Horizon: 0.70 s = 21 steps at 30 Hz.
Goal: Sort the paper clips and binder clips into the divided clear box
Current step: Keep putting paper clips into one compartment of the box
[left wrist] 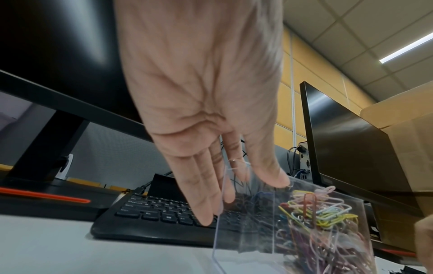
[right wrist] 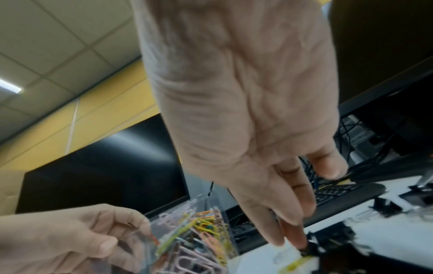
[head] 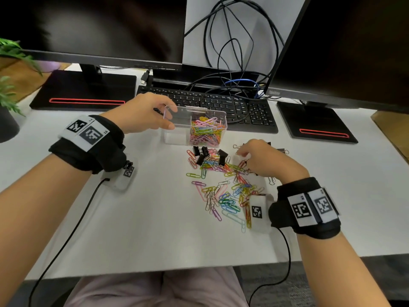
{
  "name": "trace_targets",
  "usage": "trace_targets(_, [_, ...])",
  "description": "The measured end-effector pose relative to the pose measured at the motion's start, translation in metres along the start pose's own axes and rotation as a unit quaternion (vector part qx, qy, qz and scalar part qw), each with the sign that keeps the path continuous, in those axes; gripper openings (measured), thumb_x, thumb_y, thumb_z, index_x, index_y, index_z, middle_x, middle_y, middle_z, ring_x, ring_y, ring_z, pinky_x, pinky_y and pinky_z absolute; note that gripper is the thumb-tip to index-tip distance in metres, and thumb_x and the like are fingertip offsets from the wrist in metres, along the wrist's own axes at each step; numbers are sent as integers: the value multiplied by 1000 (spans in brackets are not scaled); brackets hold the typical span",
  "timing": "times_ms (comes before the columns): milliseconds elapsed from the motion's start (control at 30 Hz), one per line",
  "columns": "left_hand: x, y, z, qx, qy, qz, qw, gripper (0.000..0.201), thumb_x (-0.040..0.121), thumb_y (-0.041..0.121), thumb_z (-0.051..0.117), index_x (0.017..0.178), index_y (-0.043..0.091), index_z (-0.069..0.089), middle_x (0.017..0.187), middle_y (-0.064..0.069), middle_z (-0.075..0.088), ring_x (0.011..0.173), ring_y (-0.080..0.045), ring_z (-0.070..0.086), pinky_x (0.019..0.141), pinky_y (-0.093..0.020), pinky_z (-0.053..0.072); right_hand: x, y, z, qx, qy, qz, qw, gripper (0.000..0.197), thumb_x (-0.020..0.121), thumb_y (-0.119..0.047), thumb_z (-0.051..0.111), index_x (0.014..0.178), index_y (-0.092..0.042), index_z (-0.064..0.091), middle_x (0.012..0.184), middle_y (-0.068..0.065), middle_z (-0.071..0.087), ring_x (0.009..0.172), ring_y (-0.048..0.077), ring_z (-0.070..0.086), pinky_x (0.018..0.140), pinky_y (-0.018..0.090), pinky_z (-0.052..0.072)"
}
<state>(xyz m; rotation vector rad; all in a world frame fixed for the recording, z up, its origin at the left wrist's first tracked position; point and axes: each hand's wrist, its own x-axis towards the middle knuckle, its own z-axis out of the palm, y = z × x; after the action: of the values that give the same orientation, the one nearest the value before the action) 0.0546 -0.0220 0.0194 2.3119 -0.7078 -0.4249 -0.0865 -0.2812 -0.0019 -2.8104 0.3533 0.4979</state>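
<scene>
Left hand (head: 143, 114) is gripping the left end of the divided clear box (head: 194, 125), thumb in front, fingers behind. Its right compartment is holding colored paper clips (head: 207, 131); the left one is looking empty. Right hand (head: 263, 158) is reaching down, fingertips curled into the loose pile of paper clips and black binder clips (head: 202, 155) on the counter (head: 143, 218); grip can't be told.
</scene>
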Motion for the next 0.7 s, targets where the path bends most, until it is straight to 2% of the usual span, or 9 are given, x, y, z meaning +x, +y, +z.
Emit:
trace_targets(67, [0, 1, 0, 0, -1, -1, 1000, 42, 82, 23, 76, 121, 25, 60, 108, 4, 66, 95, -17, 66, 83, -29, 52, 3, 5, -1, -15, 6, 15, 1000, 52, 88, 3, 41, 136, -15, 50, 140, 11, 40, 129, 33, 39, 102, 41, 40])
trace_targets(167, [-1, 2, 0, -1, -1, -2, 1000, 42, 82, 22, 76, 121, 25, 60, 108, 4, 65, 95, -17, 66, 76, -24, 50, 3, 5, -3, -19, -9, 14, 1000, 57, 90, 2, 39, 143, -19, 41, 144, 10, 34, 134, 31, 31, 102, 39, 35])
trace_targets(267, [0, 4, 0, -4, -2, -3, 1000, 42, 82, 21, 76, 121, 25, 60, 108, 3, 65, 94, -16, 66, 71, -20, 48, 2, 3, -4, -42, -33, 6, 999, 61, 90, 3, 37, 146, -22, 36, 141, 13, 35, 136, 31, 23, 103, 40, 33])
trace_targets(367, [-1, 3, 0, -6, -3, -6, 1000, 43, 82, 20, 75, 122, 24, 60, 109, 3, 65, 94, -16, 66, 71, -20, 48, -1, -2, -6, -38, -40, -21, 998, 63, 88, 5, 34, 142, -27, 44, 137, 13, 41, 133, 31, 26, 100, 43, 36])
trace_targets(467, [-1, 4, 1, -14, -2, -7, 1000, 43, 83, 19, 75, 123, 22, 60, 109, 1, 65, 93, -16, 66, 71, -20, 48, -6, -5, -6, -5, -45, -54, 998, 64, 85, 10, 31, 126, -29, 61, 132, 11, 50, 129, 31, 35, 94, 43, 42])
trace_targets(533, [0, 4, 1, -14, -2, -7, 1000, 44, 83, 18, 74, 124, 22, 59, 110, 0, 65, 94, -17, 66, 72, -21, 48, -6, -7, -6, 10, -38, -54, 998, 53, 86, 4, 42, 121, -29, 65, 129, 8, 53, 127, 31, 40, 97, 43, 44])
trace_targets(567, [0, 4, 1, -15, -2, -7, 1000, 44, 83, 18, 74, 124, 22, 59, 111, 0, 65, 94, -18, 66, 72, -21, 49, -6, -7, -5, 6, -29, -38, 999, 46, 86, -3, 53, 124, -27, 62, 128, 8, 53, 127, 31, 40, 98, 44, 44])
trace_targets(600, [0, 4, 1, -15, -2, -8, 1000, 44, 83, 18, 74, 124, 22, 59, 111, 0, 65, 95, -18, 66, 73, -22, 49, -5, -6, -4, -8, -22, -15, 1000, 46, 83, -14, 65, 128, -24, 58, 127, 9, 52, 127, 30, 39, 99, 44, 43])
trace_targets(700, [0, 4, 1, -14, -2, -8, 1000, 44, 83, 18, 74, 124, 22, 59, 111, 0, 64, 95, -18, 65, 72, -21, 48, -1, -3, 0, -48, -42, 42, 997, 70, 63, -40, 84, 123, -16, 57, 125, 10, 51, 121, 30, 43, 97, 45, 45])
